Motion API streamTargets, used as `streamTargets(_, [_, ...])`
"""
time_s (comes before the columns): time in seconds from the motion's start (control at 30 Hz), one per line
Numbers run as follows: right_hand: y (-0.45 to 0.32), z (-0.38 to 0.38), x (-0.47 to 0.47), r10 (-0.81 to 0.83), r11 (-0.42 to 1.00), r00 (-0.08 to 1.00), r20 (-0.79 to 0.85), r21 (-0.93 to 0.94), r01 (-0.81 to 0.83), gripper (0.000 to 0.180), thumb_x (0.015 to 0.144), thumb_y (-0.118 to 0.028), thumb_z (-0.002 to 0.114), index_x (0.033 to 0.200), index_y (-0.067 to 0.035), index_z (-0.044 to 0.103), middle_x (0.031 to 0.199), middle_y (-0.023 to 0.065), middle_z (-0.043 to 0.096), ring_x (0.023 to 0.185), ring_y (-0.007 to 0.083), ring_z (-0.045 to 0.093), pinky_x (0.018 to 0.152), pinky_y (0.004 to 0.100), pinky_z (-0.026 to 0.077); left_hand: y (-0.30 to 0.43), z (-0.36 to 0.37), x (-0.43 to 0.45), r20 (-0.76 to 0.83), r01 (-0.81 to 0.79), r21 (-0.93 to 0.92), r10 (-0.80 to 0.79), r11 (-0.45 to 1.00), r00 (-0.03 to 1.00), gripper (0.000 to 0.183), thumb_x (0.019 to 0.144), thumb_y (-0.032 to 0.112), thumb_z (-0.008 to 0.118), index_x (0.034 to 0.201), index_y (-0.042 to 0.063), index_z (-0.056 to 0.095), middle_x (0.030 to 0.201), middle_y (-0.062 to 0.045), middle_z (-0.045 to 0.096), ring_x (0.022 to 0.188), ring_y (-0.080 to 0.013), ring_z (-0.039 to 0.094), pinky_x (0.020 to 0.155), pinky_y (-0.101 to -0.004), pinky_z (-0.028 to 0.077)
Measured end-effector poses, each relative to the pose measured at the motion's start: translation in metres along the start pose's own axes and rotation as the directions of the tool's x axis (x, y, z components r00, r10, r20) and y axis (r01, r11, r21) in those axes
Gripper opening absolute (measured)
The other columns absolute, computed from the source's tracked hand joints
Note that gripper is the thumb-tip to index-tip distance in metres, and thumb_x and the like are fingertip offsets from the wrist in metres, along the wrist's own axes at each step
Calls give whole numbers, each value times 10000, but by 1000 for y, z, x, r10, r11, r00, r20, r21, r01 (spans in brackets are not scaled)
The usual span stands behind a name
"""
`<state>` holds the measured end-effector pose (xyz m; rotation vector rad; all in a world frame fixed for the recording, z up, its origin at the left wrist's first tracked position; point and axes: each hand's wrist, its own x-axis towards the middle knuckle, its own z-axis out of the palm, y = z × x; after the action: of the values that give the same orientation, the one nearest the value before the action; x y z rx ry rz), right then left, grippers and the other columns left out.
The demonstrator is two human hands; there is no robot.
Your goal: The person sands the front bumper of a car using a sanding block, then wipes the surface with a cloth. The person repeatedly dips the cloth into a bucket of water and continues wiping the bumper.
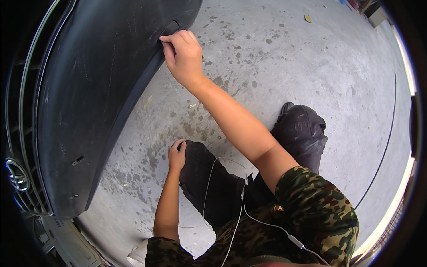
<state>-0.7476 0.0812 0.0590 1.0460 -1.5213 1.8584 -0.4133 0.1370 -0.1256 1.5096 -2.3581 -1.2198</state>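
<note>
A black car bumper (96, 83) with a matt, scuffed surface fills the left of the head view. At its lower edge, beside a dark rectangular cutout (170, 28), my right hand (184, 55) has thumb and fingers pinched together. A small dark piece shows between them, partly hidden, and its kind cannot be told. The fingertips touch the bumper or are very close to it. My left hand (177, 156) rests at my bent knee, fingers loosely curled, with nothing seen in it. Two small slots (78, 160) lie lower on the bumper.
A chrome-trimmed grille (25, 83) with a Toyota emblem (17, 175) borders the bumper. The concrete floor (267, 60) has dark spots and small scraps. A thin black line (387, 147) runs along the right. A white earphone cable (242, 197) hangs over my lap. A pale car panel (70, 243) stands lower left.
</note>
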Motion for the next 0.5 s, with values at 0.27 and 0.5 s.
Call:
streamTargets(0.27, [-1, -6, 1, 448, 854, 881, 151, 218, -472, 104, 903, -68, 751, 1000, -30, 742, 911, 110, 707, 755, 222, 630, 675, 346, 502, 0, 2, 2, -11, -7, 8, 7, 1000, 1000, 391, 1036, 353, 647, 1241, 31, 732, 1256, -183, 743, 1213, -375, 679, 1045, -415, 506])
streamTargets(0.5, [4, -10, 6, 408, 851, 875, 261, 238, -468, 142, 933, -139, 775, 1018, -32, 736, 768, 34, 682, 648, 82, 551, 589, 274, 449, -3, 4, 3, -4, -4, -6, 4, 1000, 1000, 393, 1036, 358, 645, 1242, 35, 732, 1261, -189, 740, 1229, -376, 672, 1052, -414, 500])
